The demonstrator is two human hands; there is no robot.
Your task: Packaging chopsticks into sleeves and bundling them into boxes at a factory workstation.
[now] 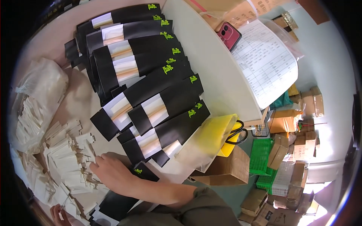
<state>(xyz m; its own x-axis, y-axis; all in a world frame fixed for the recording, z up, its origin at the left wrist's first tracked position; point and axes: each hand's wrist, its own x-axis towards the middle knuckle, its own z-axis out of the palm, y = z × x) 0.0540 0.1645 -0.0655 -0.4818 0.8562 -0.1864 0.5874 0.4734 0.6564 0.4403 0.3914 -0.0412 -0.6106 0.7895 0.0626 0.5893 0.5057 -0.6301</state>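
Right hand [111, 174] at white strips [66, 160], left hand [60, 216] near them; can't make out what either grip holds.

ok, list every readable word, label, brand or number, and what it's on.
Black sleeves: bright green characters; I won't copy them out.
Sheet: printed grid; entries too small to read.
Brown package: print, not copied out.
Lower-right carton: dark marks, too small to read.
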